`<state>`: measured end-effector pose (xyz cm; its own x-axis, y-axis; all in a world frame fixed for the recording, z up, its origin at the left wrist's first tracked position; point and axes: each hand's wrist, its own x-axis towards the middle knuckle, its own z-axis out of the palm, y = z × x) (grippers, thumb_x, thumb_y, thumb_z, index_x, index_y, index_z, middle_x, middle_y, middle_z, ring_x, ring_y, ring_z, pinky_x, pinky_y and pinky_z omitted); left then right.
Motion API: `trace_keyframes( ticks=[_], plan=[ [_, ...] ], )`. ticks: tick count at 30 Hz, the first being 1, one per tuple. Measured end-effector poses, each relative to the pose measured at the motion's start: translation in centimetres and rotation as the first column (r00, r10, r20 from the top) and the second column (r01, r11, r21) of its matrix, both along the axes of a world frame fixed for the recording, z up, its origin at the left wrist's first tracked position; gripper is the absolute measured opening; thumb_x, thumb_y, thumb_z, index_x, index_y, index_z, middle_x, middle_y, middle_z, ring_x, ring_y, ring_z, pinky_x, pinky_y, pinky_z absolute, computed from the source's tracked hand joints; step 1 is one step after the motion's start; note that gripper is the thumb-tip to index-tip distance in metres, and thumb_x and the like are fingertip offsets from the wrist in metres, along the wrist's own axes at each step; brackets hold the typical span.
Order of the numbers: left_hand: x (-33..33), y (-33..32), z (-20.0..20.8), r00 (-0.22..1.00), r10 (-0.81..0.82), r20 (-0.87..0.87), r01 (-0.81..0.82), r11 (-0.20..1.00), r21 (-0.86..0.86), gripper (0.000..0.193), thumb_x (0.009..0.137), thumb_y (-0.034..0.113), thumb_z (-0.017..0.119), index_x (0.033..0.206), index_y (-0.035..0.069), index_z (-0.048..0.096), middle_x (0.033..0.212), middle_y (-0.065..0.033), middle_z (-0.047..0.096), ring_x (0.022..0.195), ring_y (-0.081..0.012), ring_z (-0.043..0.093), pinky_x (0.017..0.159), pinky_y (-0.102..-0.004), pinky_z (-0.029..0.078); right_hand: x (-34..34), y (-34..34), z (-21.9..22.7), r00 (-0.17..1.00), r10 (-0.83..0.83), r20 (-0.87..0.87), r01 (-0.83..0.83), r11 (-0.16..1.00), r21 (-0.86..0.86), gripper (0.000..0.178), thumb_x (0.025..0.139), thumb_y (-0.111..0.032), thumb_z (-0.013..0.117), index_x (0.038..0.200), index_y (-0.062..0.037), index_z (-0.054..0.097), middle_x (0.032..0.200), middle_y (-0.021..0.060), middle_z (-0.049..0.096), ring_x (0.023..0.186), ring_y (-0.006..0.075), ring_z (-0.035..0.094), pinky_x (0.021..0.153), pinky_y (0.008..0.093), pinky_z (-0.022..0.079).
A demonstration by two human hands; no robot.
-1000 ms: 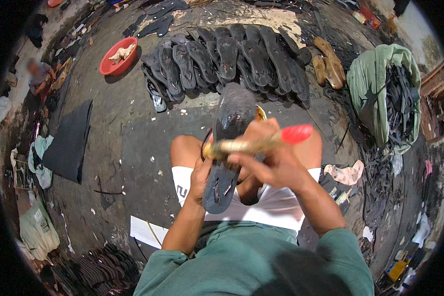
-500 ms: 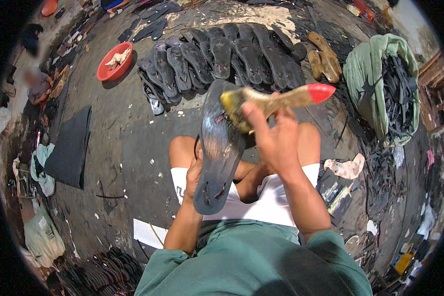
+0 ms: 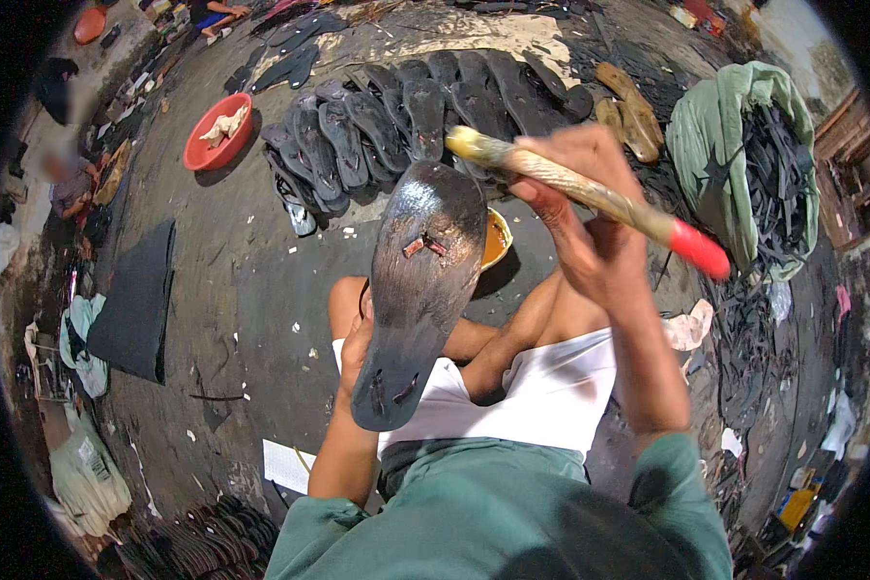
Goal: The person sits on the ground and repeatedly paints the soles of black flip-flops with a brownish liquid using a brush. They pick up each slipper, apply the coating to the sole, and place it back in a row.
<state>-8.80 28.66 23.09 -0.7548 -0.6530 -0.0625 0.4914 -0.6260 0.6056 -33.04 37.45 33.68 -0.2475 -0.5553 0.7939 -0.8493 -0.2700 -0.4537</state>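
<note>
My left hand (image 3: pixel 356 350) grips a black sandal (image 3: pixel 411 319) by its edge, its broad flat face tilted up toward me. Wet gloss covers the upper half of that face, around small reddish strap ends. In my right hand (image 3: pixel 599 227) is a brush (image 3: pixel 619 203) with a red-tipped handle. The yellowish brush end is raised off the sandal, just beyond and to the right of its top. Partly hidden behind the sandal, a bowl (image 3: pixel 498 242) of amber liquid sits on the floor.
Ahead lies a row of black sandals (image 3: pixel 338 140), with wooden shoe lasts (image 3: pixel 638 126) at its right. A green sack (image 3: pixel 710 164) of black strips stands far right. Left are a red basin (image 3: pixel 195 155) and a black sheet (image 3: pixel 135 300). Another person (image 3: pixel 72 193) sits far left.
My right hand has lifted the brush off the sandal and turned it, its red end now pointing down right. The sandal has shifted slightly left, and the bowl has come into view.
</note>
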Motion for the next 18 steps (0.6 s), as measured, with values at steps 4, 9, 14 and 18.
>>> trace_keyframes(
  ticks=[4, 9, 14, 18],
  plan=[
    [-0.6, -3.8, -0.6, 0.971, -0.239, -0.021, 0.221, 0.925, -0.309, 0.05, 0.103, 0.032, 0.044, 0.14, -0.001, 0.038, 0.126, -0.017, 0.057, 0.109, -0.0276, 0.062, 0.094, -0.038, 0.052, -1.1, -1.9, 5.4, 0.847, 0.151, -0.509, -0.09, 0.986, 0.143, 0.035, 0.077, -0.025, 0.076, 0.109, -0.0118, 0.072, 0.095, 0.0053, 0.062, 0.089, 0.0224, 0.058, 0.084, 0.0345, 0.041],
    [-1.3, -1.6, -0.8, 0.981, 0.054, -0.187, -0.034, 0.993, 0.11, 0.05, 0.105, 0.035, 0.037, 0.144, 0.004, 0.034, 0.116, -0.0205, 0.063, 0.103, -0.0285, 0.065, 0.091, -0.0389, 0.054, 1.9, -0.1, -3.3, 0.934, 0.284, -0.217, -0.209, 0.927, 0.313, 0.045, 0.075, -0.024, 0.069, 0.12, -0.0219, 0.067, 0.107, -0.0053, 0.067, 0.091, 0.0175, 0.059, 0.075, 0.0373, 0.04],
    [-3.6, -2.0, 1.5, 0.953, 0.013, -0.303, 0.072, 0.961, 0.268, 0.044, 0.105, 0.033, 0.036, 0.124, -0.002, 0.055, 0.114, -0.0189, 0.064, 0.097, -0.0278, 0.068, 0.084, -0.0405, 0.058, 7.8, 4.6, -7.2, 0.932, 0.332, 0.149, -0.363, 0.844, 0.394, 0.04, 0.073, -0.023, 0.075, 0.112, -0.0202, 0.072, 0.102, 0.0009, 0.069, 0.077, 0.0226, 0.059, 0.074, 0.0412, 0.042],
    [-4.7, -1.6, 0.8, 0.894, -0.108, -0.434, 0.218, 0.952, 0.213, 0.047, 0.105, 0.037, 0.033, 0.127, 0.001, 0.053, 0.108, -0.0181, 0.066, 0.095, -0.0272, 0.068, 0.081, -0.0409, 0.059, 4.6, 2.2, -2.3, 0.954, 0.122, 0.273, -0.181, 0.962, 0.202, 0.026, 0.076, -0.009, 0.071, 0.102, -0.0102, 0.07, 0.091, 0.0054, 0.065, 0.079, 0.0201, 0.059, 0.068, 0.0339, 0.045]
  ],
)
